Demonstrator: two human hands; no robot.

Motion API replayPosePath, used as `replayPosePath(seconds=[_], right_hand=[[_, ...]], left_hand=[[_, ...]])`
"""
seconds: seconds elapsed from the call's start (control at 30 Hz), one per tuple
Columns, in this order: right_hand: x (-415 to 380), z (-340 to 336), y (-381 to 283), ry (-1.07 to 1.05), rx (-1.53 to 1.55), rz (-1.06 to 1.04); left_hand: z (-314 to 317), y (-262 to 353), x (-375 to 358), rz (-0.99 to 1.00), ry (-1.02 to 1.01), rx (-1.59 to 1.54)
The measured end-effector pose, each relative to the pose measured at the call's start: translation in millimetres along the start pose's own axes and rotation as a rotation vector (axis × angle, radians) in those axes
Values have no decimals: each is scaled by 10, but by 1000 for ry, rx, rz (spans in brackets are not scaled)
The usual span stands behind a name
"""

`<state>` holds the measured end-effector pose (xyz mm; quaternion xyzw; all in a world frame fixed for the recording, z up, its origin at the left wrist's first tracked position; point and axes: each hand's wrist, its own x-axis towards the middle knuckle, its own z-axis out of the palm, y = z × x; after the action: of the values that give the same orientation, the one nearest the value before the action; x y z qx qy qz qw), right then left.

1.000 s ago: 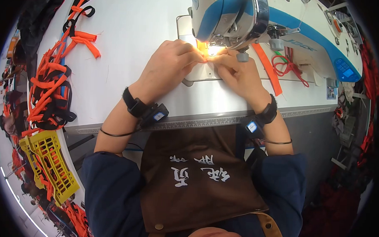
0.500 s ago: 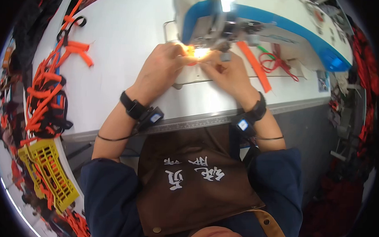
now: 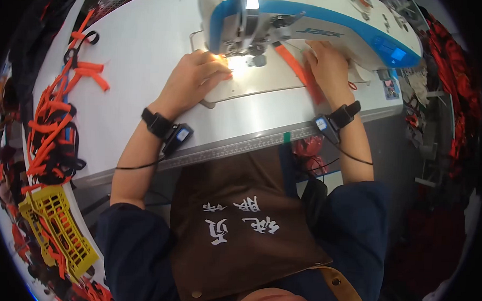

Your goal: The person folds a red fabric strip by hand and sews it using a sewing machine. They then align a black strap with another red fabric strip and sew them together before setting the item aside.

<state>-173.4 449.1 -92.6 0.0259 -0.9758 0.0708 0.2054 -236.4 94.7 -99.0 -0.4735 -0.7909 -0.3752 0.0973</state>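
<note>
My left hand (image 3: 198, 80) is closed beside the needle area of the sewing machine (image 3: 245, 31), its fingers pinching a small orange fabric piece (image 3: 229, 76). Most of that piece is hidden by the fingers and the bright lamp glare. Under the machine's arm, my right hand (image 3: 327, 68) reaches forward with its fingers apart. It lies over a red cord (image 3: 352, 86), of which only a small loop shows. Just left of this hand, a flat orange strip (image 3: 292, 62) lies slantwise on the machine bed, its near end blurred.
Orange and black straps (image 3: 53, 123) lie heaped along the left side of the white table (image 3: 126, 83). A yellow plastic basket (image 3: 58, 229) stands below them. A measuring tape (image 3: 225, 154) runs along the front edge.
My right hand has left the needle area and moved right, over the red cord. My left hand stays by the needle. The whole view has shifted slightly.
</note>
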Motion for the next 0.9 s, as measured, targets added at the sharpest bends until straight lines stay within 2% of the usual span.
replayPosePath(seconds=[0.03, 0.17, 0.3, 0.37, 0.5, 0.6, 0.7, 0.8, 0.9], right_hand=[[37, 51, -12, -54, -62, -14], [150, 57, 2, -110, -144, -53], [96, -45, -13, 98, -96, -218], [69, -122, 17, 100, -103, -322], [-3, -266, 27, 115, -238, -420], [-95, -415, -88, 14, -303, -260], [-292, -541, -340, 98, -177, -60], [-514, -535, -641, 29, 269, -102], [-592, -283, -941, -34, 342, -234]], left_hand=[[15, -22, -22, -45, -22, 21], [13, -125, -27, 5, -18, -57], [-103, -182, 44, -86, -215, -111], [-121, -158, 93, -120, -251, -111], [-27, -211, 37, -60, -116, -84], [-72, -172, 33, -91, -119, -152], [-77, -187, 35, -104, -114, -202], [-66, -209, 23, -103, -123, -205], [-39, -273, 15, -104, -160, -217]])
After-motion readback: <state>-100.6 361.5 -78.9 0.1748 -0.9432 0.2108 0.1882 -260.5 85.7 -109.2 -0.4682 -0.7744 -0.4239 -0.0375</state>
